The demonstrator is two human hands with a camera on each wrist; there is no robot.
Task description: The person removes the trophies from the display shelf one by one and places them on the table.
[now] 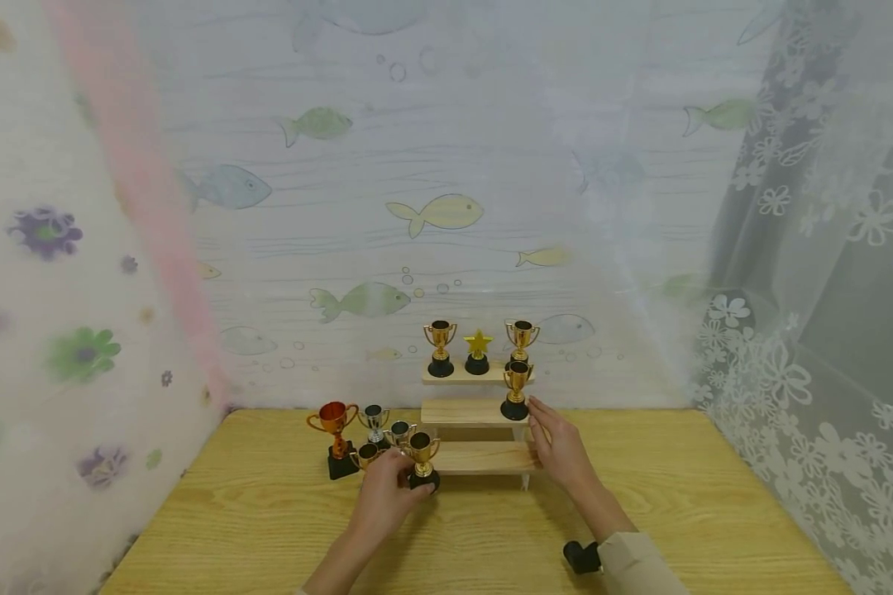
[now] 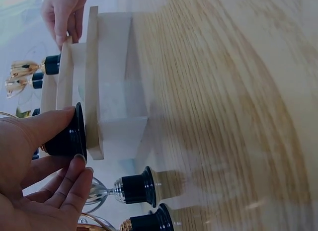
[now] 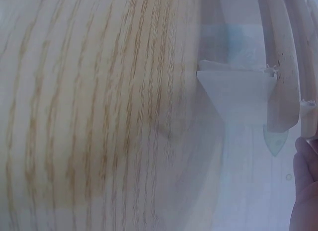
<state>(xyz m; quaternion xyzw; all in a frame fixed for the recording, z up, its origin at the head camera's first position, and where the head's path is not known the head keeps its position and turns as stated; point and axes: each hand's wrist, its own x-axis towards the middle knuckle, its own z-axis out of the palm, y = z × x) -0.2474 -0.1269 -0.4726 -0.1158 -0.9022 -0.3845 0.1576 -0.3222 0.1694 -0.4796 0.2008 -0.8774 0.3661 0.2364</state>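
My left hand [image 1: 389, 489] pinches the black base of a small gold trophy cup [image 1: 421, 453] between thumb and fingers. In the left wrist view its black base [image 2: 67, 136] is beside the lowest step, and the hand hides the cup. At the right end of the middle step [image 1: 461, 411] of a three-tier wooden display stand, my right hand [image 1: 565, 446] grips the board's end. A gold trophy [image 1: 516, 388] stands by those fingertips. The top step [image 1: 461, 379] bears two gold trophies, one at each end [image 1: 440, 347] [image 1: 522, 337], with a gold star trophy [image 1: 478, 347] between them.
Left of the stand, a larger orange-red trophy [image 1: 335, 434], two silver trophies [image 1: 374, 421] [image 1: 401, 431] and a gold one [image 1: 368, 454] are grouped on the wooden table [image 1: 268, 529]. A small black object [image 1: 582, 558] lies by the right sleeve. Fish-patterned curtain hangs behind.
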